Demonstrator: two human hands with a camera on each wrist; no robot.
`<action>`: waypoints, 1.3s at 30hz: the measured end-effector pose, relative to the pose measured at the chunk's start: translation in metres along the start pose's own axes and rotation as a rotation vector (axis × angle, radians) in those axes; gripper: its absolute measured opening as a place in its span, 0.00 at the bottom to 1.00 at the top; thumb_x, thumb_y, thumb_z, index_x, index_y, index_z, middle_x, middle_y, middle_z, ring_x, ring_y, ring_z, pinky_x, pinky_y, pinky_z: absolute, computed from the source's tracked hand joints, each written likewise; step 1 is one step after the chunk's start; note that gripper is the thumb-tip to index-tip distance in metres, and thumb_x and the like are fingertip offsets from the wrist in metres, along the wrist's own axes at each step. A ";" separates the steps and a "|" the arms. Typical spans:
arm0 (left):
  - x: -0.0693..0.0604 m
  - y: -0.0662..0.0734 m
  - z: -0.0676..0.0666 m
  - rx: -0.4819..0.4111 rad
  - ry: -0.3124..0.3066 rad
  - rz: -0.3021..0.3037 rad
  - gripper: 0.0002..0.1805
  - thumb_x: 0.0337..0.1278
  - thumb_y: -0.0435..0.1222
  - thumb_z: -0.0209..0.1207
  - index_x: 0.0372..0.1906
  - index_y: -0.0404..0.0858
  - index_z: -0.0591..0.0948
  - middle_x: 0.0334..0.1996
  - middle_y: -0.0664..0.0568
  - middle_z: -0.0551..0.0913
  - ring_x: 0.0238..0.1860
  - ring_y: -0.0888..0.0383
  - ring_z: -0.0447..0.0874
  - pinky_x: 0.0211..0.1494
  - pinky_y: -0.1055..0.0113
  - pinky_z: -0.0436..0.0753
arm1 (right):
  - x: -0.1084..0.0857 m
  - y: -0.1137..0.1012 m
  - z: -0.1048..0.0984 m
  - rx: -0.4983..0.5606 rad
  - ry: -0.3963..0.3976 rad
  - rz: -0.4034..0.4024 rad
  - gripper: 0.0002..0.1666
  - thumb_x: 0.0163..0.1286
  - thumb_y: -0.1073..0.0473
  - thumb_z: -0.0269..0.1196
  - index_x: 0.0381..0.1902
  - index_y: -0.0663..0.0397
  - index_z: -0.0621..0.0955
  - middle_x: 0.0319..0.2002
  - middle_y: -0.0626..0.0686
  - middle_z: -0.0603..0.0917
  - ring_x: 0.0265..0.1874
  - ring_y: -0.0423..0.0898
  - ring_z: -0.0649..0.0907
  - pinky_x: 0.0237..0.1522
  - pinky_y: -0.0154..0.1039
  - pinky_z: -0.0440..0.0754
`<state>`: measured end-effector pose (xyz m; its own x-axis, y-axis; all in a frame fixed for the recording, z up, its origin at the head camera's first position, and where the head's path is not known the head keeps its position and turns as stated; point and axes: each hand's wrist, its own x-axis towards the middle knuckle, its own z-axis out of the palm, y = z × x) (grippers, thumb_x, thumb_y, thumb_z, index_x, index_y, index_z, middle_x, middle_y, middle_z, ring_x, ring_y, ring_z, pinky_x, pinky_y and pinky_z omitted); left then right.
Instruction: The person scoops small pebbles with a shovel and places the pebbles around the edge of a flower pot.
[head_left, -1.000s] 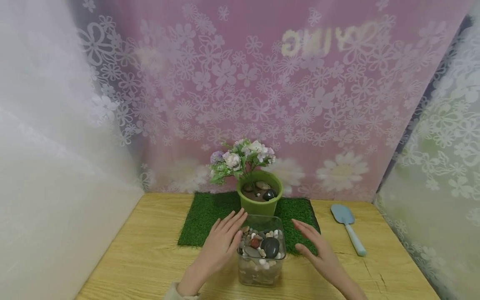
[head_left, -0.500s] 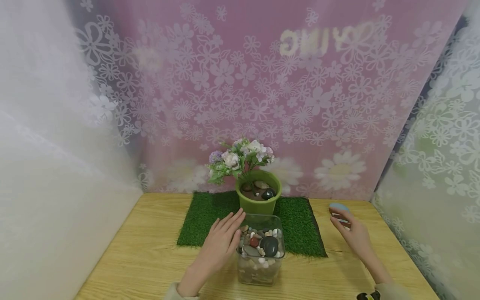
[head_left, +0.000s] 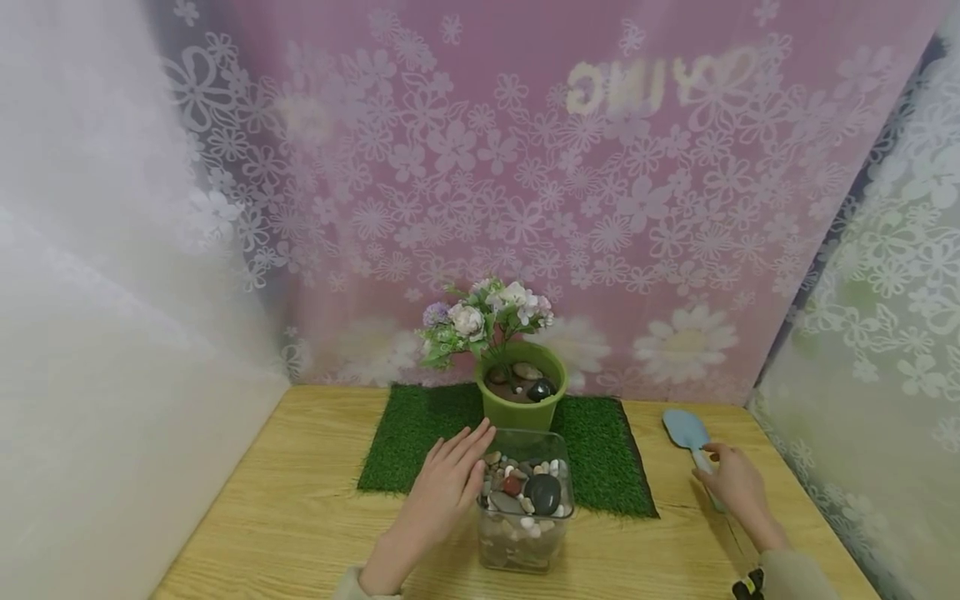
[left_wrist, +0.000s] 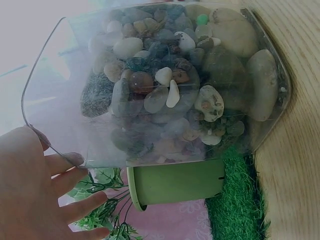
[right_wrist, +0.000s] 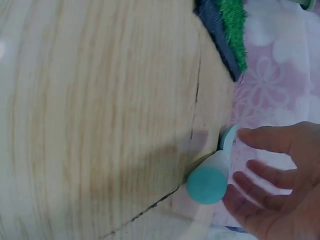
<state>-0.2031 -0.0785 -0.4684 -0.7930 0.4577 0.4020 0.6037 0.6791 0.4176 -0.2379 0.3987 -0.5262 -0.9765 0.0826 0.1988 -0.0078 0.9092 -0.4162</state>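
Note:
A clear square container (head_left: 525, 437) of pebbles stands on the table, with a large black stone (head_left: 542, 495) and a red stone (head_left: 512, 484) on top. My left hand (head_left: 442, 482) touches its left rim with fingers extended; in the left wrist view the thumb and a fingertip (left_wrist: 73, 159) meet the clear wall. Over at the right, a light blue trowel (head_left: 685, 428) lies flat. My right hand (head_left: 738, 493) hovers at its handle, fingers loosely bent, the thumb and fingers around it. In the right wrist view the handle's end (right_wrist: 206, 185) lies beside the fingertips.
Behind the container, a green pot (head_left: 517, 417) with artificial flowers (head_left: 480, 321), soil and stones stands on a grass mat (head_left: 611, 467). A floral curtain (head_left: 487, 183) backs the wooden table (head_left: 277, 492). Pale sheets (head_left: 112, 375) close off both sides.
My right hand has moved from beside the container rightward to the trowel, first over its blade, then back toward me to the handle. The left hand has stayed at the container.

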 end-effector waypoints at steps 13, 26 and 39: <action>0.002 0.000 0.002 0.011 0.023 0.024 0.26 0.81 0.41 0.46 0.77 0.45 0.67 0.78 0.55 0.62 0.74 0.45 0.65 0.71 0.35 0.63 | 0.001 0.011 -0.009 -0.016 -0.215 0.181 0.25 0.66 0.57 0.65 0.44 0.81 0.77 0.31 0.64 0.84 0.27 0.53 0.81 0.27 0.46 0.77; 0.001 0.001 0.005 0.017 0.025 0.028 0.26 0.81 0.41 0.45 0.78 0.46 0.66 0.78 0.54 0.62 0.74 0.46 0.66 0.72 0.36 0.64 | 0.001 0.022 -0.013 -0.040 -0.235 0.208 0.24 0.74 0.55 0.51 0.37 0.79 0.68 0.22 0.60 0.73 0.21 0.52 0.73 0.22 0.46 0.72; 0.000 -0.002 0.004 0.031 0.041 0.024 0.25 0.81 0.40 0.46 0.77 0.46 0.67 0.78 0.54 0.62 0.74 0.46 0.67 0.71 0.35 0.64 | 0.002 0.017 -0.011 -0.050 0.016 0.076 0.21 0.76 0.59 0.57 0.49 0.78 0.72 0.22 0.59 0.79 0.15 0.50 0.74 0.16 0.45 0.68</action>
<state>-0.2041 -0.0773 -0.4728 -0.7739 0.4505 0.4451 0.6191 0.6859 0.3823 -0.2377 0.4191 -0.5229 -0.9703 0.1585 0.1829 0.0775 0.9193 -0.3858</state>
